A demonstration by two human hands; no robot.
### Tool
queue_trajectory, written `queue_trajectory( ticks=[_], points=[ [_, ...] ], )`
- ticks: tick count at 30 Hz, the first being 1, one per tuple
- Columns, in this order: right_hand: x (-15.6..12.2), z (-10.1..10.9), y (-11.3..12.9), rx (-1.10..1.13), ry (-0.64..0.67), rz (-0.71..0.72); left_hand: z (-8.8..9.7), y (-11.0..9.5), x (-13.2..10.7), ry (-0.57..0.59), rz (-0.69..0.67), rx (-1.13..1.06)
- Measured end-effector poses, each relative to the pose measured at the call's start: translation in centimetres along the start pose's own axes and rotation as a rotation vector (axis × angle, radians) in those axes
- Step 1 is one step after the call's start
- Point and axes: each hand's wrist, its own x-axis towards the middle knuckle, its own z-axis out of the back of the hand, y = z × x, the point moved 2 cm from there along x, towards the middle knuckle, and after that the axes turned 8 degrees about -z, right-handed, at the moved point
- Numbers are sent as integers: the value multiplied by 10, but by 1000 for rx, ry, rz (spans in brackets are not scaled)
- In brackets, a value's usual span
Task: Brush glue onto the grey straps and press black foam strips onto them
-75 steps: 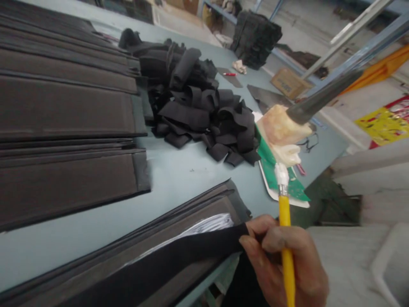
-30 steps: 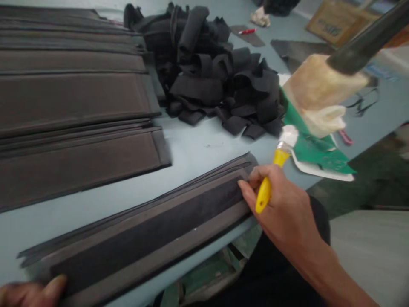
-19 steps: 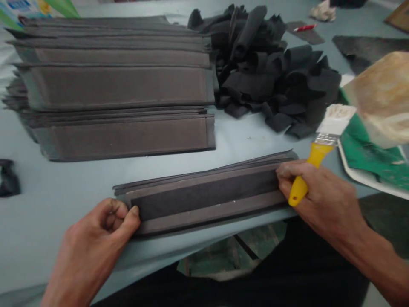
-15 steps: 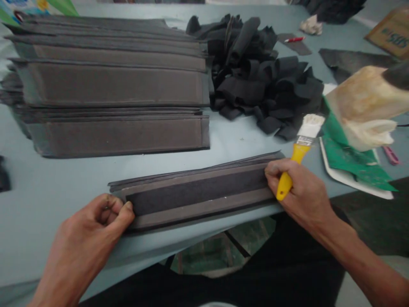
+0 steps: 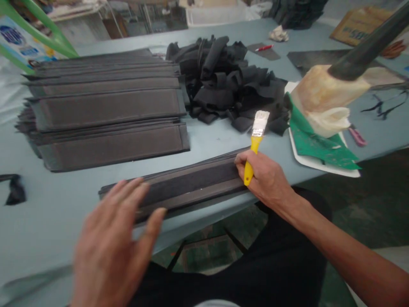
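Observation:
My right hand (image 5: 266, 175) is closed around the yellow handle of a paintbrush (image 5: 255, 144), its white-coated bristles pointing up and away. The fingertips of that hand press on the right end of a black strip (image 5: 191, 181). This strip lies lengthwise along a grey-brown fabric panel (image 5: 207, 190), the top one of a small stack at the table's near edge. Above the panel's left end is my left hand (image 5: 111, 230), blurred, with fingers stretched out and thumb apart. It holds nothing and covers that end of the strip.
Layered stacks of similar panels (image 5: 111, 143) lie at the back left. Beside them is a heap of black strips (image 5: 223, 87). On the right, a stained off-white container (image 5: 319, 91) stands on green sheeting (image 5: 329, 149), near a pink-handled tool (image 5: 358, 136).
My left hand has let go of the strip's left end, lifted and opened. My right hand keeps its place on the panel with the brush. The view has swung right and tilted up.

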Motion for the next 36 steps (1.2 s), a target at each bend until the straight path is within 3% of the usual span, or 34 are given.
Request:
queue_trajectory(
  ticks=[2,4,7,12,16,19,23,26,30,33,36],
  points=[
    [0,0,0,-9,-1,10,-20,-42,18,26,-222,45],
    [0,0,1,4,-9,15,-40,-61,26,77,-270,89],
    [0,-1,1,10,-19,14,-58,-52,17,109,-222,156],
    [-3,6,1,-77,-107,32,-58,-26,-6,90,-170,185],
    [-8,21,29,-86,-248,67,-59,-27,-7,80,-158,156],
    [-15,12,73,53,-135,138,-61,-28,-7,61,-155,137],
    [-27,-23,115,177,71,232,-62,-27,-8,30,-153,98],
    [-34,-33,105,127,107,229,-62,-27,-9,25,-152,93],
    [-42,-17,60,-42,80,187,-59,-18,-16,5,-167,104],
    [-49,-9,37,-96,46,148,-56,-1,-30,4,-88,114],
    [-55,-12,30,-80,-2,103,-51,11,-45,-3,11,150]
  ],
)
